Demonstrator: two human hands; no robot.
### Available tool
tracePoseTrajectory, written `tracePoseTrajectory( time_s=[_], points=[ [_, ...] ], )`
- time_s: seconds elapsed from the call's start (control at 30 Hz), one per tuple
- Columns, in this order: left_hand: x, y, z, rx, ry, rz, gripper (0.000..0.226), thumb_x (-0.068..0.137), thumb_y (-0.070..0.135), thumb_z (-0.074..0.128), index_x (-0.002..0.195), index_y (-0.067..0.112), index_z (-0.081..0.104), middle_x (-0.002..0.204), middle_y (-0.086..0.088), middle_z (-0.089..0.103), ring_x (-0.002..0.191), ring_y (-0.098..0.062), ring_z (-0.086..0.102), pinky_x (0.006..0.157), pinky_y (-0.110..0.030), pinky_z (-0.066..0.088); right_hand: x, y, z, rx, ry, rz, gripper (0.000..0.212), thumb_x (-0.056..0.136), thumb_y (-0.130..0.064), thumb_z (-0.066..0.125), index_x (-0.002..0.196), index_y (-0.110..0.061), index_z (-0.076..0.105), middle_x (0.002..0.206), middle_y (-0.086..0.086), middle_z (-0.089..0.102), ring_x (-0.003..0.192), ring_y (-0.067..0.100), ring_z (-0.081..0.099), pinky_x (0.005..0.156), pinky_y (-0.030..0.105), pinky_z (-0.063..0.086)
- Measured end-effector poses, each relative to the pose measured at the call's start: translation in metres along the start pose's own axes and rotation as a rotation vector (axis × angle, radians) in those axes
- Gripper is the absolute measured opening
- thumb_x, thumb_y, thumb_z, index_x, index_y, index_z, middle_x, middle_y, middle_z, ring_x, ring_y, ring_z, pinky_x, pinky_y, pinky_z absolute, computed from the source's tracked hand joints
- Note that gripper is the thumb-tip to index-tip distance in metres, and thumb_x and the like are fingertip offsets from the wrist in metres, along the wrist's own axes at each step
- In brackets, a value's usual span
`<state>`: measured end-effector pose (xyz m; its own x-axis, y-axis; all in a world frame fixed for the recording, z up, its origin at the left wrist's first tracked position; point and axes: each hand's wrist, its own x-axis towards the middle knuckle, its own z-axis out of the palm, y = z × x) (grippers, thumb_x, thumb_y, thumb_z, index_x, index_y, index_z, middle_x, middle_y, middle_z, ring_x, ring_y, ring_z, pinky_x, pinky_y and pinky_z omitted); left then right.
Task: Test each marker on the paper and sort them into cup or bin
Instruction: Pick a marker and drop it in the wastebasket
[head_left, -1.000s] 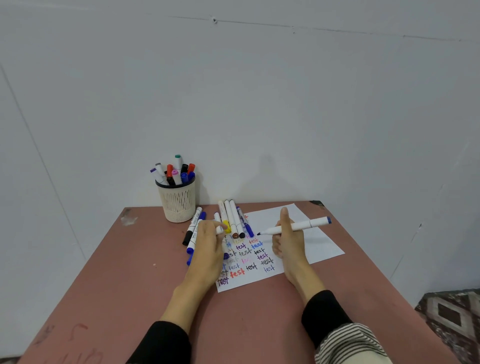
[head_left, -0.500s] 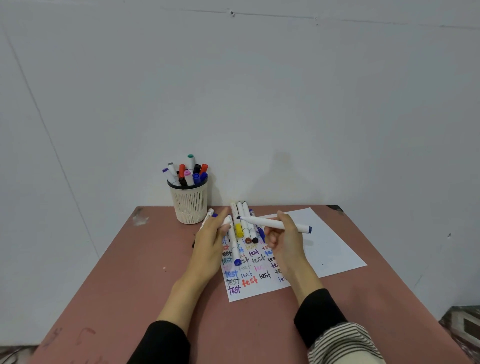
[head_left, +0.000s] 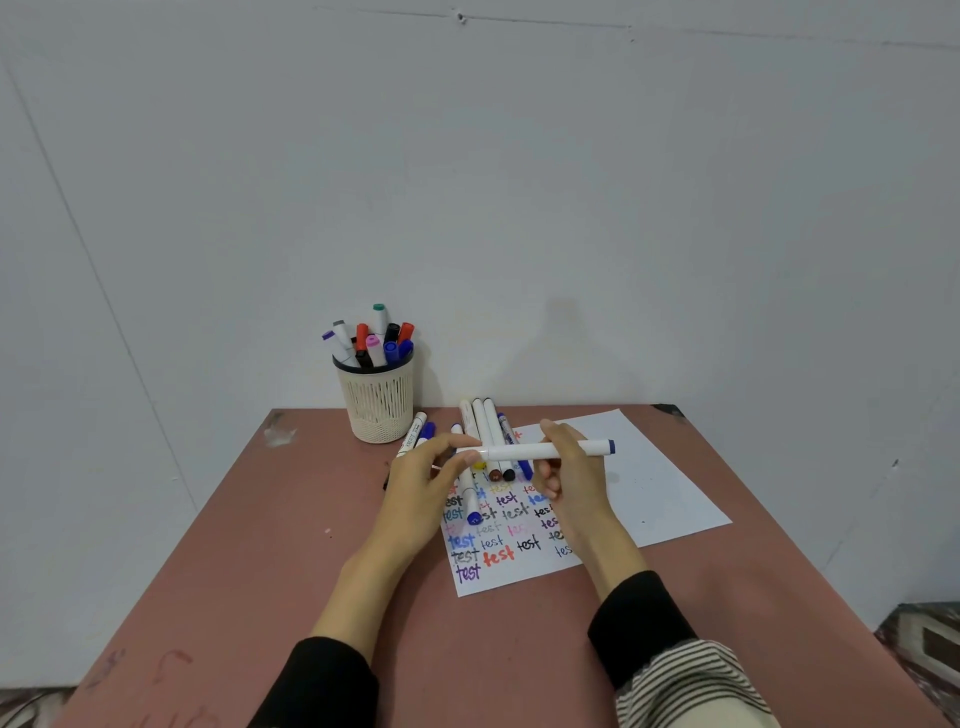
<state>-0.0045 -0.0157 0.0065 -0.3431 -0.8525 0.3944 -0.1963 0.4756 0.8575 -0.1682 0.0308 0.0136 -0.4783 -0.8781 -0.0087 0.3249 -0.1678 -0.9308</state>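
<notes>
Swinging level, the blue-ended marker (head_left: 545, 450) now lies crosswise between both hands; 1 second ago its tip pointed down at the paper (head_left: 644, 493). The right hand (head_left: 574, 480) curls around its barrel, and the left hand (head_left: 428, 486) pinches the near end, likely capping it. Testing looks finished, so the cup (head_left: 378, 400), beyond the left fingertips, probably comes next.

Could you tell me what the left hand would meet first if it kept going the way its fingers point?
Most likely the white marker held by the right hand; the left hand fingers already reach its near end, though depth is unclear.
</notes>
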Motion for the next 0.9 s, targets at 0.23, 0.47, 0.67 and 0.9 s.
tracePoseTrajectory(
  time_s=[0.23,0.47,0.67,0.9],
  points=[
    [-0.001,0.006,0.003,-0.058,0.016,-0.036,0.011,0.092,0.018,0.064,0.090,0.024,0.073,0.078,-0.014,0.063,0.062,-0.005,0.045,0.058,-0.014,0.039,-0.003,-0.002,0.005,0.011,0.054,-0.053,0.021,0.094,-0.012,0.056,0.074,-0.009,0.049,0.049,0.002,0.035,0.039,0.009,0.028,0.037,0.019,0.025],
    [-0.001,0.004,0.003,-0.096,0.011,-0.090,0.010,0.091,0.017,0.064,0.089,0.020,0.074,0.062,0.006,0.052,0.051,-0.002,0.039,0.051,-0.012,0.033,-0.004,0.001,0.007,-0.004,0.065,-0.049,0.026,0.095,-0.007,0.053,0.070,-0.011,0.046,0.051,0.003,0.032,0.043,0.010,0.028,0.039,0.019,0.027],
    [0.001,0.010,0.004,-0.317,0.107,-0.192,0.010,0.087,0.016,0.069,0.094,0.021,0.073,0.080,0.002,0.071,0.071,-0.006,0.064,0.066,-0.015,0.052,-0.005,-0.001,0.009,0.042,0.011,0.041,0.022,0.095,-0.021,0.059,0.076,-0.012,0.052,0.051,0.001,0.036,0.043,0.010,0.027,0.044,0.020,0.024],
    [0.001,0.027,-0.009,-0.796,0.419,-0.297,0.017,0.084,0.014,0.068,0.100,0.016,0.070,0.102,-0.009,0.072,0.096,-0.021,0.070,0.078,-0.024,0.058,0.004,-0.004,-0.003,0.194,0.170,0.043,0.030,0.090,-0.037,0.064,0.088,-0.008,0.059,0.062,0.000,0.046,0.052,0.010,0.039,0.050,0.021,0.035]
  ],
)
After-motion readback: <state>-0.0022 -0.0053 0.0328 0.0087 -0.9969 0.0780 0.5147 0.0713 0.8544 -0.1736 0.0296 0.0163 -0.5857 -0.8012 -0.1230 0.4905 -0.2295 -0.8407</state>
